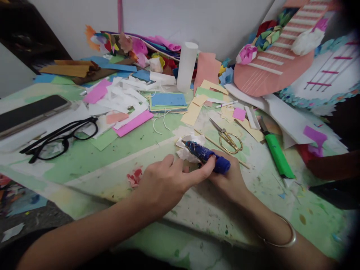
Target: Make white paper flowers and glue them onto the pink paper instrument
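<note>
A blue glue gun [201,150], its body smeared with whitish residue, is held over the table, its dark nozzle pointing to the far left. My right hand [230,180] wraps around it from below and behind, with most fingers hidden. My left hand [165,183] comes in from the left, its longest visible digit pressed against the rear of the glue gun and its other fingers bent. Crumpled white paper [184,153] lies under and beside the nozzle. Just beyond the hands rest gold-handled scissors [229,140] and a thin wooden stick [213,142].
To the right lies a green-handled knife [278,153]. Black glasses [66,142] and a phone [30,114] are on the left. Paper scraps [120,93], stacked blue cards [168,99] and a white roll [187,67] stand behind, near a pink paper guitar [272,71].
</note>
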Demonstrator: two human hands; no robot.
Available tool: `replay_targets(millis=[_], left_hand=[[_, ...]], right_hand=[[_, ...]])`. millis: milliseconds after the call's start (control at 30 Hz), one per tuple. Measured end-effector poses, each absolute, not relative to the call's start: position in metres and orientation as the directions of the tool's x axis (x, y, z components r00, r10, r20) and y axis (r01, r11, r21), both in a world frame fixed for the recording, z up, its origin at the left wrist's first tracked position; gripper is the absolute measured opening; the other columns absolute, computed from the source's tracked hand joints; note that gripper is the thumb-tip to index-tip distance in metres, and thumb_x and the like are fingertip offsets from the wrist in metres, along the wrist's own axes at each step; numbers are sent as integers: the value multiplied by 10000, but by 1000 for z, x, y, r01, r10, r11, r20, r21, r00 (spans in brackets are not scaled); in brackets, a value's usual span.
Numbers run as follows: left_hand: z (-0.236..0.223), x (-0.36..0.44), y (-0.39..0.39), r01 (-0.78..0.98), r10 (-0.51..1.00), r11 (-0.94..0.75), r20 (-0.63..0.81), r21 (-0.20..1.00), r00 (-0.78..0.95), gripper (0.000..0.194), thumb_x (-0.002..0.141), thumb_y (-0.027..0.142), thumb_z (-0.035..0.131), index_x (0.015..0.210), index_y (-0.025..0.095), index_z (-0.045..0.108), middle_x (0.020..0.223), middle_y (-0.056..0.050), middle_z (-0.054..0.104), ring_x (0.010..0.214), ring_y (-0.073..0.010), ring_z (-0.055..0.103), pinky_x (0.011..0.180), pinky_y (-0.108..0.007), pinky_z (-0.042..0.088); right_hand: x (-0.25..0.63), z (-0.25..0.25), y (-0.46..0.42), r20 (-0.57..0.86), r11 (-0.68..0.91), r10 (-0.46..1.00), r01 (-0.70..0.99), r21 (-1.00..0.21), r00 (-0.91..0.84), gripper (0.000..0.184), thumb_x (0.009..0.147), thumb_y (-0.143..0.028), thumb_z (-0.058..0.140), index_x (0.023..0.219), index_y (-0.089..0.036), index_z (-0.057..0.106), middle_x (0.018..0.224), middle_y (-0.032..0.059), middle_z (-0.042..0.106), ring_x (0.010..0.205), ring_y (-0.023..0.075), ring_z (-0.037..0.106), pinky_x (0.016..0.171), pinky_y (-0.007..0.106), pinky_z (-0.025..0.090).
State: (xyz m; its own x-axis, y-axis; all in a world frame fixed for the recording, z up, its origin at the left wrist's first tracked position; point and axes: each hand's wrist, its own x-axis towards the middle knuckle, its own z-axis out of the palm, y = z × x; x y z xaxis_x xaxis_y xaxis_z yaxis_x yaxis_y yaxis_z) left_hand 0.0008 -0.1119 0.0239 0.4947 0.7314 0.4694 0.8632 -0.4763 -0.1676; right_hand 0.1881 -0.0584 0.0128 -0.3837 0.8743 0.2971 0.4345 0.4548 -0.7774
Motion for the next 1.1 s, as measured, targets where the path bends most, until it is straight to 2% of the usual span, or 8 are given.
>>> replay_targets(millis=[200,433,933,1100], left_hand=[[27,-6,-106,831,690,-504,468,-237,552,596,906,142,550,1414,423,414,610,41,493,550,-166,484,480,-300,221],[37,-10,-103,810,699,-512,409,-287,587,635,896,99,511,1421,436,392,616,30,505,553,-160,478,484,-270,234],[36,-7,-103,812,719,-503,378,-296,583,632,883,120,519,1424,410,366,623,30,526,537,-170,514,452,-270,259],[34,-8,-103,811,724,-511,365,-286,585,641,885,106,510,1437,392,351,631,28,535,545,-150,501,458,-254,266]], right_hand=[[187,15,-60,339,484,864,428,-763,-373,148,758,-253,558,661,-191,465,584,-30,482,539,109,399,506,247,323],[187,16,-59,305,457,878,453,-766,-370,137,740,-256,585,669,-184,493,598,-23,507,555,112,416,528,255,336],[186,16,-60,288,431,888,429,-794,-358,164,729,-243,600,645,-180,474,573,-42,471,542,95,388,507,239,319],[187,16,-60,260,406,898,438,-802,-354,156,731,-253,594,645,-178,487,570,-41,474,539,97,389,507,240,325]])
